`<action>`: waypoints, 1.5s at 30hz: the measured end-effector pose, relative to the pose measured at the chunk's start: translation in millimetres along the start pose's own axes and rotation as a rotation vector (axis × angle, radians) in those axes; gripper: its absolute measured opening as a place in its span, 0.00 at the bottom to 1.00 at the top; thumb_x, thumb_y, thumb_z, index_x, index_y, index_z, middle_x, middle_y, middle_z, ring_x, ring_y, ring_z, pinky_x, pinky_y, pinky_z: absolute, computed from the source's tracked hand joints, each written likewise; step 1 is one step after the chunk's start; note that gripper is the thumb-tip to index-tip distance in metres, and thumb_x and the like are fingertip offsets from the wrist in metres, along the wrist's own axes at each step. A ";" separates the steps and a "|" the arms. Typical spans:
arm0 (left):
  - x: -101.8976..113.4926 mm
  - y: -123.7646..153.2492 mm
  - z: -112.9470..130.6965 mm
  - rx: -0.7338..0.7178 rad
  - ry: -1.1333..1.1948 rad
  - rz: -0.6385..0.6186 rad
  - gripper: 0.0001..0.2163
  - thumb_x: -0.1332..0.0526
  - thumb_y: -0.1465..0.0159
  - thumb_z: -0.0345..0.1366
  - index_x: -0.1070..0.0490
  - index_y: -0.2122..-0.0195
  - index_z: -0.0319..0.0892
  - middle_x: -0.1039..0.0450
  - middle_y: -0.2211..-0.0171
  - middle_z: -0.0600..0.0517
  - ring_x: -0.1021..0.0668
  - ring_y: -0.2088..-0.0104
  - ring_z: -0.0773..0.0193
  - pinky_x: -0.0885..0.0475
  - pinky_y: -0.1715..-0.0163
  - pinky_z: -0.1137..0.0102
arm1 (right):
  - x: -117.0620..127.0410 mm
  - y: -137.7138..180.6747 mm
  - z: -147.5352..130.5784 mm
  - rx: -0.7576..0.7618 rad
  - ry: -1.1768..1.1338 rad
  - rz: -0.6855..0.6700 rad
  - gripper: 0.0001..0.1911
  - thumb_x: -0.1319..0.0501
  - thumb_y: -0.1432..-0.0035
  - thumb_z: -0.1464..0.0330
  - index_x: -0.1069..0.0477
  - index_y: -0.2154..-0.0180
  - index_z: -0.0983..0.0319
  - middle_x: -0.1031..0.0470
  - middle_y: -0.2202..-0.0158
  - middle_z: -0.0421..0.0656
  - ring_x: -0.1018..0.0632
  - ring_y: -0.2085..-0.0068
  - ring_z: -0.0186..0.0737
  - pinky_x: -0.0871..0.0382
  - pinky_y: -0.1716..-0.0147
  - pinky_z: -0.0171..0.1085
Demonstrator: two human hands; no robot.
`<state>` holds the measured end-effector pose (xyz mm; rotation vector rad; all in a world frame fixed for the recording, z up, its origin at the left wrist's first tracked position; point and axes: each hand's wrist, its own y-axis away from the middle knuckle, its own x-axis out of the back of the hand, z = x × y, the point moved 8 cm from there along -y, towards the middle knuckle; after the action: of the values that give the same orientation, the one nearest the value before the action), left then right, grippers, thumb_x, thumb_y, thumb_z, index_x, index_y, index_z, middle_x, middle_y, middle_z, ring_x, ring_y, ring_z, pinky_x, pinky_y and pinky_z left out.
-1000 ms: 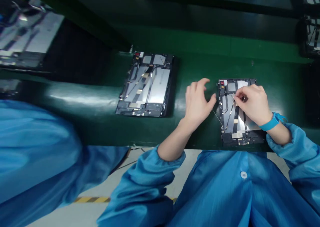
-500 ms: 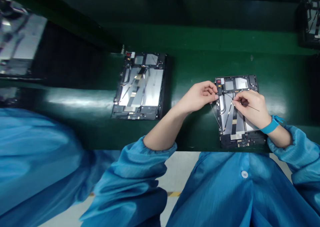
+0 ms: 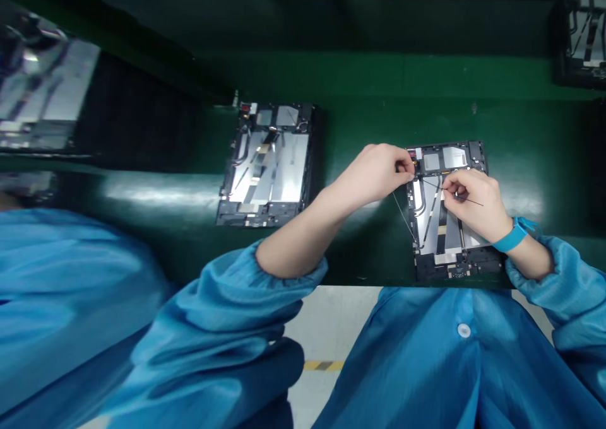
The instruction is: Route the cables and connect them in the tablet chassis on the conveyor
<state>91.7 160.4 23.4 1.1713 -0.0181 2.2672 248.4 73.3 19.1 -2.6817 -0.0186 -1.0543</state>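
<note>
An opened tablet [image 3: 426, 233] lies on the green bench in front of me, its silver plate, black ribbon cables and small boards exposed. My left hand [image 3: 395, 167] is closed in a pinch at its upper left edge. From those fingertips a thin pale wire [image 3: 402, 211] slants down to the tablet's lower left side. My right hand [image 3: 476, 202], a blue band round its wrist, is pinched over the upper middle of the tablet. A thin dark strand [image 3: 473, 202] sticks out on both sides of its fingers; whether it is a wire or a slim tool, I cannot tell.
Another opened tablet [image 3: 291, 170] lies on the green bench [image 3: 364, 120] to the left. More opened units stand at the far left [image 3: 57, 94] and upper right [image 3: 580, 38]. A person's blue sleeve [image 3: 71, 290] is close on my left.
My left hand has risen slightly and turned over at the wrist, its fingers now curled down at the tablet's edge. The right hand has barely moved.
</note>
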 end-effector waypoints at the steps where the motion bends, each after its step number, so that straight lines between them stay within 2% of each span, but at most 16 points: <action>1: 1.5 -4.9 4.4 -0.036 -0.078 -0.017 0.06 0.35 0.43 0.26 0.21 0.74 0.42 0.22 0.74 0.53 0.22 0.68 0.60 0.31 0.57 0.67 | 0.7 0.1 0.4 0.005 -0.011 0.007 0.10 0.40 0.45 0.78 0.26 0.67 0.57 0.21 0.70 0.39 0.22 0.66 0.40 0.28 0.59 0.40; 5: -1.9 -22.0 13.5 -0.139 -0.243 -0.137 0.06 0.34 0.43 0.27 0.21 0.75 0.42 0.21 0.73 0.52 0.21 0.67 0.60 0.32 0.55 0.67 | 1.8 0.2 1.2 0.034 -0.041 0.034 0.10 0.40 0.46 0.79 0.26 0.67 0.58 0.21 0.70 0.39 0.22 0.67 0.40 0.28 0.60 0.39; 11: -10.2 -28.0 22.4 -0.158 -0.459 -0.275 0.09 0.39 0.40 0.28 0.17 0.71 0.42 0.16 0.68 0.50 0.19 0.65 0.59 0.30 0.59 0.68 | 4.5 2.3 0.1 0.055 -0.078 0.058 0.10 0.40 0.47 0.79 0.26 0.68 0.58 0.22 0.71 0.38 0.22 0.68 0.38 0.27 0.62 0.38; 14: -9.0 -27.2 28.2 -0.142 -0.573 -0.253 0.12 0.41 0.39 0.26 0.17 0.69 0.41 0.16 0.66 0.47 0.19 0.64 0.56 0.30 0.60 0.66 | 16.9 -1.2 6.5 0.005 -0.075 0.065 0.09 0.39 0.45 0.77 0.25 0.66 0.57 0.21 0.70 0.38 0.22 0.68 0.38 0.27 0.62 0.39; 17: -6.9 -23.2 32.6 -0.135 -0.602 -0.226 0.09 0.40 0.39 0.27 0.18 0.67 0.41 0.17 0.65 0.46 0.18 0.63 0.54 0.28 0.60 0.65 | 35.4 -12.6 20.2 -0.055 -0.016 0.119 0.07 0.37 0.45 0.75 0.25 0.65 0.57 0.20 0.70 0.38 0.22 0.68 0.39 0.29 0.63 0.40; 19: -4.1 -16.5 37.8 -0.128 -0.578 -0.150 0.07 0.38 0.38 0.30 0.18 0.63 0.40 0.17 0.62 0.45 0.18 0.59 0.52 0.27 0.59 0.64 | 42.2 -22.7 26.6 -0.050 0.068 0.138 0.07 0.37 0.45 0.76 0.26 0.65 0.58 0.20 0.70 0.39 0.23 0.67 0.41 0.31 0.62 0.40; 21: -5.5 -5.0 44.1 -0.098 -0.535 -0.065 0.08 0.38 0.35 0.33 0.19 0.60 0.39 0.18 0.58 0.43 0.18 0.57 0.51 0.25 0.57 0.63 | 40.3 -31.4 27.1 0.001 0.189 0.101 0.09 0.38 0.46 0.77 0.25 0.65 0.58 0.20 0.70 0.40 0.23 0.65 0.43 0.33 0.61 0.42; 25: -32.8 20.7 54.4 0.017 -0.490 -0.051 0.13 0.41 0.32 0.35 0.23 0.52 0.33 0.20 0.54 0.37 0.17 0.54 0.47 0.23 0.54 0.60 | 27.2 -32.3 16.8 0.154 0.359 -0.071 0.11 0.41 0.45 0.79 0.26 0.65 0.58 0.20 0.70 0.43 0.24 0.62 0.47 0.37 0.60 0.42; 29: -53.0 27.1 62.8 0.087 -0.508 -0.031 0.16 0.42 0.34 0.30 0.28 0.46 0.29 0.21 0.50 0.32 0.19 0.47 0.41 0.24 0.49 0.55 | 33.1 -19.9 13.6 0.210 0.281 -0.132 0.10 0.39 0.44 0.78 0.26 0.66 0.58 0.21 0.71 0.41 0.25 0.64 0.44 0.36 0.61 0.41; 32: -57.5 23.7 60.8 0.117 -0.453 -0.029 0.15 0.43 0.35 0.27 0.28 0.48 0.30 0.21 0.51 0.33 0.20 0.47 0.42 0.25 0.48 0.55 | 42.9 -16.2 23.3 0.163 0.146 -0.059 0.08 0.38 0.44 0.76 0.26 0.67 0.57 0.21 0.70 0.39 0.25 0.66 0.41 0.33 0.63 0.39; 35: -57.0 22.4 54.7 0.118 -0.366 -0.012 0.11 0.43 0.37 0.27 0.28 0.55 0.35 0.22 0.55 0.37 0.19 0.51 0.45 0.24 0.52 0.57 | 42.5 -17.3 33.5 0.109 0.070 -0.005 0.08 0.38 0.45 0.76 0.26 0.67 0.57 0.22 0.70 0.38 0.24 0.66 0.40 0.32 0.64 0.38; 39: -51.2 25.0 45.7 0.103 -0.260 0.050 0.02 0.42 0.38 0.30 0.33 0.65 0.43 0.24 0.65 0.45 0.20 0.59 0.50 0.26 0.59 0.60 | 35.9 -18.3 32.5 0.125 0.013 -0.057 0.10 0.38 0.48 0.78 0.25 0.66 0.58 0.22 0.70 0.38 0.24 0.66 0.39 0.31 0.63 0.36; 42: -48.5 27.4 40.8 0.103 -0.193 0.072 0.05 0.41 0.39 0.31 0.38 0.68 0.46 0.27 0.69 0.49 0.22 0.63 0.53 0.28 0.62 0.62 | 40.9 -15.8 30.0 0.126 -0.031 -0.070 0.12 0.38 0.49 0.79 0.25 0.65 0.58 0.21 0.70 0.38 0.23 0.66 0.38 0.31 0.63 0.36; 45: -46.2 27.4 38.4 0.106 -0.140 0.093 0.05 0.41 0.40 0.33 0.39 0.69 0.46 0.27 0.69 0.50 0.23 0.64 0.55 0.28 0.62 0.62 | 45.6 -13.6 36.8 0.045 -0.106 -0.099 0.11 0.37 0.50 0.78 0.25 0.65 0.59 0.21 0.71 0.37 0.23 0.68 0.36 0.30 0.63 0.35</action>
<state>127.2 104.8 19.0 1.4094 -0.0071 2.2859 305.2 91.7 27.1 -2.7165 -0.1942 -0.9265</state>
